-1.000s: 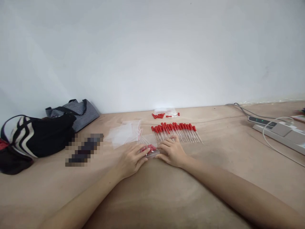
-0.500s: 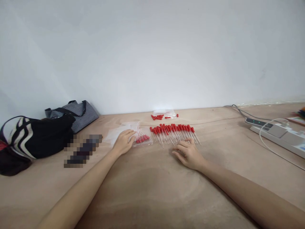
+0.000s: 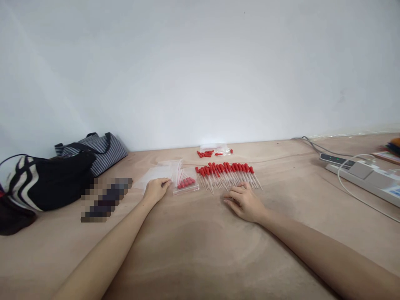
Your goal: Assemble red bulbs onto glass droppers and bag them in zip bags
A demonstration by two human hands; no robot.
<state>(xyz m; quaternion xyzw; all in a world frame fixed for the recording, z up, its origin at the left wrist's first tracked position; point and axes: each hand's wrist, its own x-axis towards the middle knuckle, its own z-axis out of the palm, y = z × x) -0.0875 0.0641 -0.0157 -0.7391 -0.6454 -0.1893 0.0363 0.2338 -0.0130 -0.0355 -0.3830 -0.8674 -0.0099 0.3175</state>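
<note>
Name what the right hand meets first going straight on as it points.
Most likely the loose red-capped droppers: they lie just past the right hand, though contact and depth are unclear.

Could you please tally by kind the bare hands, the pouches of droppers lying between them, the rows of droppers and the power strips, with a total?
Left hand and right hand: 2
Pouch of droppers: 1
Row of droppers: 1
Power strip: 1
Total: 5
</note>
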